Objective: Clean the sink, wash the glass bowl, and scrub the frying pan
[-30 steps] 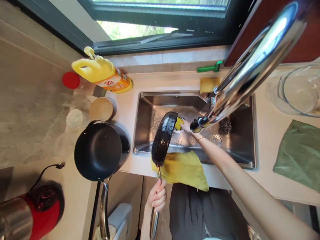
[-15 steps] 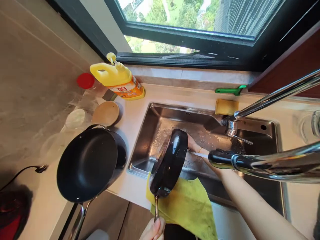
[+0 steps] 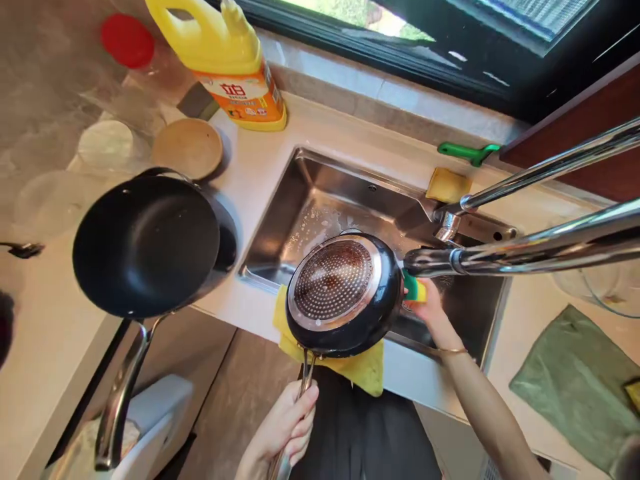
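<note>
My left hand [image 3: 289,421] is wrapped round the metal handle of a black frying pan [image 3: 383,293]. The pan is tilted over the front of the sink [image 3: 263,233], its dotted, brown-stained underside facing me. In my right hand [image 3: 430,308], beside the pan's right side, is a green and yellow sponge [image 3: 414,288]; some of its fingers are hidden by the pan. Just above the sponge hangs the end of the faucet [image 3: 430,261]. A yellow cloth [image 3: 367,370] lies over the counter's front edge beneath the pan.
A large black pan [image 3: 150,247] sits on the left counter, its handle jutting past the edge. Behind it are a wooden bowl [image 3: 187,147] and a yellow detergent bottle [image 3: 233,80]. A yellow sponge [image 3: 449,185] and green peeler-like tool [image 3: 465,152] lie behind the sink; a green cloth [image 3: 575,387] lies right.
The pan has turned so its underside now faces me. My right hand has come out from behind the pan to its right side, showing the sponge. The view has shifted downward.
</note>
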Demonstrator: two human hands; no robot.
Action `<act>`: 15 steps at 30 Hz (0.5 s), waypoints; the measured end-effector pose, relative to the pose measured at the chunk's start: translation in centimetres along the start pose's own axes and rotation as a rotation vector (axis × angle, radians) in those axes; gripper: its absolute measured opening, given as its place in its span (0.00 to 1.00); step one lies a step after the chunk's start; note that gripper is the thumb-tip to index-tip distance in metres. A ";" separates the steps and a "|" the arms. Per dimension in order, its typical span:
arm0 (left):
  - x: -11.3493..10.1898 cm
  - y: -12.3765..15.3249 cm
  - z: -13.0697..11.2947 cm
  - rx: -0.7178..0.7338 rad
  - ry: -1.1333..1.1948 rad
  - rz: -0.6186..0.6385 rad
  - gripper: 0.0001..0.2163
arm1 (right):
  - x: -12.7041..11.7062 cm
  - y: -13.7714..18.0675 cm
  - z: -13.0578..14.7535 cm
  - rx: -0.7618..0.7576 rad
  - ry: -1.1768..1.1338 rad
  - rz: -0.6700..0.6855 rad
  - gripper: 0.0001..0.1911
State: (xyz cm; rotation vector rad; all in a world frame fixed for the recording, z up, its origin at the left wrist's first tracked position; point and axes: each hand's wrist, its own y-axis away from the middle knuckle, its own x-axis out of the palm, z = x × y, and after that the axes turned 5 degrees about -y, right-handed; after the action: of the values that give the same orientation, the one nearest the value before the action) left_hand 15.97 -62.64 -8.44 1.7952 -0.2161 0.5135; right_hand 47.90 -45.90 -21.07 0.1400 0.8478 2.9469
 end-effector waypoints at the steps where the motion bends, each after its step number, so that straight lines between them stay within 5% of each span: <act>1: 0.0 0.0 0.2 0.004 -0.032 -0.012 0.22 | -0.6 0.7 -0.4 0.060 -0.069 0.058 0.29; 4: -0.6 -0.2 0.9 0.005 -0.106 -0.041 0.23 | -2.2 2.5 -1.4 0.210 -0.284 0.168 0.39; 8: -1.5 -0.7 1.4 0.016 -0.187 -0.037 0.23 | -1.7 4.0 -1.3 0.183 -0.175 0.014 0.30; 12: -1.9 -1.0 1.6 0.030 -0.203 -0.015 0.23 | 1.9 7.4 -0.1 -0.219 0.184 -0.220 0.32; 15: -2.2 -1.0 1.4 0.029 -0.186 0.028 0.24 | 5.4 11.1 0.0 -0.543 0.450 -0.206 0.27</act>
State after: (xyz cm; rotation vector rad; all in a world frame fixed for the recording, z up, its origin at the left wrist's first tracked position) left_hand 14.75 -63.90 -10.56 1.8717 -0.3640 0.3702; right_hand 42.00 -54.76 -14.79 -0.6157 0.0455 2.9133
